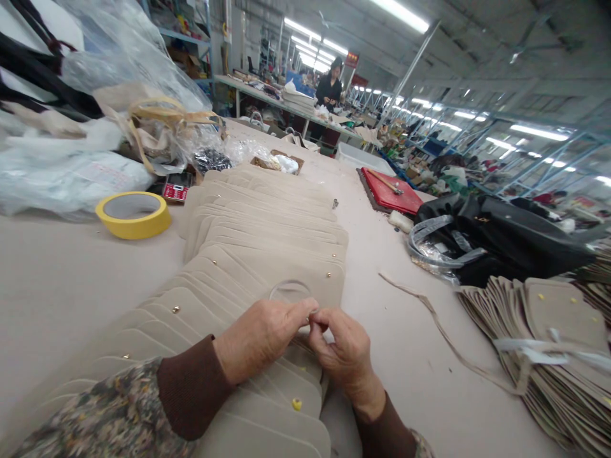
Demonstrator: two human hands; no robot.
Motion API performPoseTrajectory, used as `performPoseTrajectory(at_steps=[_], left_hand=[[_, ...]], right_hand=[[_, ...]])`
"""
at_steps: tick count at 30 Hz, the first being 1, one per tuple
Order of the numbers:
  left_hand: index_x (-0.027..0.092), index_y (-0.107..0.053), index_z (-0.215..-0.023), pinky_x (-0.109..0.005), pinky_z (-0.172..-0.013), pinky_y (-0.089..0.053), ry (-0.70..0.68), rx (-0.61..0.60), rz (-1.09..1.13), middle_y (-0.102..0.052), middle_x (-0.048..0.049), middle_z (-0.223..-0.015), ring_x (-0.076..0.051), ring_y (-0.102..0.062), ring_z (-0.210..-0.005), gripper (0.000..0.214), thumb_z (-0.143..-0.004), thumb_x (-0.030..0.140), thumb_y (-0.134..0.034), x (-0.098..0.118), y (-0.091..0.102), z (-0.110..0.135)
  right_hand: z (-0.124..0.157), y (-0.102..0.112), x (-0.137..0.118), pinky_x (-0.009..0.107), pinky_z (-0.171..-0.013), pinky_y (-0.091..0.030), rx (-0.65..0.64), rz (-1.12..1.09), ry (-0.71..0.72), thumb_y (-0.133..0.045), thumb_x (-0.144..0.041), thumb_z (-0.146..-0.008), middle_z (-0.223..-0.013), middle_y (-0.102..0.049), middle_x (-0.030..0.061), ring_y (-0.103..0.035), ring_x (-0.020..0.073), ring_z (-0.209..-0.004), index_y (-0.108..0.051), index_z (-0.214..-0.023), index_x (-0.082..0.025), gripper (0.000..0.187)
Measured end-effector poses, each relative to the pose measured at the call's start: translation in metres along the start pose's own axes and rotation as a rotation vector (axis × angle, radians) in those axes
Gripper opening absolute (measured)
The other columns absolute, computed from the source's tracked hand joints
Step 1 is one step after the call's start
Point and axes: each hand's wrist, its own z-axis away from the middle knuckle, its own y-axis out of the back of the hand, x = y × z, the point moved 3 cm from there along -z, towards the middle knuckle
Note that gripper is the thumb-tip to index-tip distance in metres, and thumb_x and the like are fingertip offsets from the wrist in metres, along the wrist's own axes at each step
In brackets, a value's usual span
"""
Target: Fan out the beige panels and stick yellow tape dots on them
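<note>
A long overlapping row of beige panels with small brass studs runs down the table toward me. My left hand and my right hand meet above the nearest panels, fingertips pinched together on a tiny item too small to make out. A yellow dot marks one panel just below my hands. A circular outline shows on the panel beyond my fingers.
A yellow tape roll lies at the left beside plastic bags. A tied stack of beige panels sits at the right, near a black bag and a red mat. A beige strip trails across. A person stands far back.
</note>
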Motion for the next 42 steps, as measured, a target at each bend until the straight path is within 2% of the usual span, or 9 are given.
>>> performPoseTrajectory(at_steps=[4, 8, 11, 15, 21, 32, 37, 40, 42], left_hand=[[0.019, -0.049, -0.084, -0.026, -0.053, -0.037, 0.068, -0.116, -0.038, -0.056, 0.0026, -0.068, -0.013, -0.056, -0.059, 0.016, -0.095, 0.012, -0.040, -0.003, 0.002, -0.013], [0.020, -0.045, -0.076, -0.027, -0.050, -0.032, -0.002, -0.049, -0.094, -0.051, 0.0025, -0.063, -0.014, -0.048, -0.053, 0.021, -0.092, 0.009, -0.037, 0.000, 0.001, -0.023], [0.020, -0.045, -0.076, -0.027, -0.049, -0.031, -0.090, 0.066, -0.083, -0.050, 0.0019, -0.063, -0.014, -0.046, -0.052, 0.023, -0.093, 0.008, -0.033, 0.008, 0.000, -0.023], [0.019, -0.048, -0.080, -0.028, -0.052, -0.037, -0.045, 0.031, -0.154, -0.052, 0.0008, -0.064, -0.016, -0.049, -0.054, 0.023, -0.096, 0.011, -0.035, 0.007, -0.006, -0.018], [0.018, -0.054, -0.087, -0.035, -0.066, -0.048, 0.155, -0.345, -0.226, -0.061, -0.0050, -0.087, -0.024, -0.057, -0.080, 0.007, -0.091, 0.013, -0.052, -0.014, -0.019, -0.013], [0.017, -0.056, -0.093, -0.039, -0.072, -0.049, 0.242, -0.433, -0.133, -0.059, -0.0054, -0.092, -0.025, -0.056, -0.084, 0.009, -0.094, 0.013, -0.048, -0.018, -0.022, -0.013], [0.017, -0.056, -0.091, -0.036, -0.070, -0.048, 0.241, -0.419, -0.137, -0.059, -0.0050, -0.090, -0.023, -0.055, -0.083, 0.008, -0.093, 0.013, -0.050, -0.018, -0.019, -0.013], [0.016, -0.057, -0.089, -0.035, -0.068, -0.047, 0.223, -0.400, -0.147, -0.059, -0.0047, -0.089, -0.023, -0.055, -0.082, 0.007, -0.092, 0.012, -0.052, -0.018, -0.019, -0.014], [0.016, -0.057, -0.087, -0.035, -0.068, -0.046, 0.213, -0.379, -0.148, -0.059, -0.0047, -0.087, -0.023, -0.054, -0.081, 0.008, -0.092, 0.011, -0.052, -0.018, -0.019, -0.014]], right_hand=[[-0.001, 0.005, 0.002, 0.023, -0.056, -0.047, 0.061, -0.017, -0.100, -0.051, -0.009, -0.079, -0.062, -0.065, 0.0009, -0.058, 0.0120, -0.054, -0.064, -0.073, -0.020, 0.018], [0.003, -0.002, 0.018, 0.022, -0.049, -0.046, 0.021, -0.351, -0.561, -0.058, -0.021, -0.079, -0.056, -0.064, -0.0004, -0.057, 0.0119, -0.047, -0.065, -0.073, -0.019, 0.009], [0.010, -0.009, 0.036, 0.021, -0.044, -0.046, 0.028, -0.626, -0.901, -0.065, -0.032, -0.077, -0.048, -0.060, -0.0021, -0.055, 0.0117, -0.041, -0.062, -0.069, -0.017, 0.017], [0.022, -0.009, 0.058, 0.022, -0.045, -0.049, 0.008, -0.704, -1.086, -0.074, -0.041, -0.070, -0.052, -0.062, -0.0014, -0.056, 0.0111, -0.042, -0.065, -0.071, -0.015, 0.028], [0.034, -0.010, 0.059, 0.023, -0.051, -0.052, -0.109, -0.538, -1.060, -0.071, -0.045, -0.075, -0.058, -0.064, 0.0011, -0.058, 0.0120, -0.051, -0.070, -0.077, -0.014, 0.031], [0.020, -0.018, 0.051, 0.022, -0.057, -0.047, -0.129, -0.045, -0.687, -0.058, -0.031, -0.084, -0.064, -0.068, 0.0008, -0.061, 0.0127, -0.055, -0.065, -0.071, -0.018, 0.020], [0.020, -0.016, 0.053, 0.023, -0.052, -0.047, -0.122, -0.033, -0.798, -0.061, -0.035, -0.084, -0.058, -0.065, -0.0011, -0.060, 0.0138, -0.049, -0.063, -0.087, -0.018, 0.018], [0.029, -0.012, 0.060, 0.022, -0.042, -0.044, -0.068, -0.172, -0.981, -0.065, -0.041, -0.081, -0.054, -0.061, -0.0045, -0.057, 0.0146, -0.044, -0.057, -0.102, -0.018, 0.032], [0.036, -0.011, 0.062, 0.022, -0.041, -0.046, -0.051, -0.297, -1.035, -0.063, -0.044, -0.083, -0.057, -0.064, -0.0025, -0.059, 0.0149, -0.047, -0.057, -0.096, -0.018, 0.030]])
